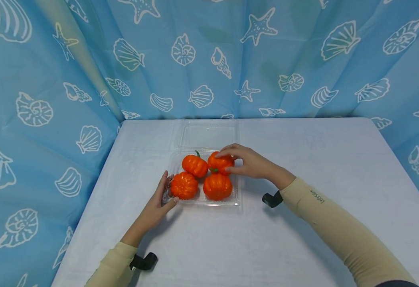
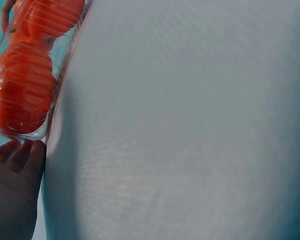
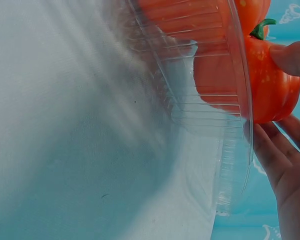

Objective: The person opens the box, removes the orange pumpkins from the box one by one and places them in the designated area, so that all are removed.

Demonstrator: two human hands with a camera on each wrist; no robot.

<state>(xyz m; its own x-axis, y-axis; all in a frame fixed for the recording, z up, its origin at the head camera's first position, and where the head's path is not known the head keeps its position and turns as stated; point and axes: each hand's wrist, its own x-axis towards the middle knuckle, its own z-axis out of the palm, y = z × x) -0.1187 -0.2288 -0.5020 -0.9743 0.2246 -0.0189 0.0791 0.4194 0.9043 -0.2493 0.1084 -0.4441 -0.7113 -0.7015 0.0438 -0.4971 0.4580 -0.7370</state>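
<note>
Several small orange pumpkins with green stems sit in a clear plastic clamshell container (image 1: 202, 202), its lid (image 1: 209, 134) folded back flat behind it. My right hand (image 1: 249, 161) grips the back-right pumpkin (image 1: 218, 161), thumb on the near side and fingers on the far side; in the right wrist view this pumpkin (image 3: 275, 85) stands partly above the container's rim. At the container's left side, my left hand (image 1: 155, 207) rests with fingers extended against the wall and thumb near the front corner. Beside it lies the front-left pumpkin (image 1: 184, 185). Further pumpkins sit back left (image 1: 194, 166) and front right (image 1: 218, 187).
The container stands on a white-covered table (image 1: 303, 247). Behind and beside the table hangs a blue curtain (image 1: 202, 52) with white shells and starfish. A black wrist camera mount (image 1: 272, 199) sits by the right wrist, another mount (image 1: 144, 261) by the left.
</note>
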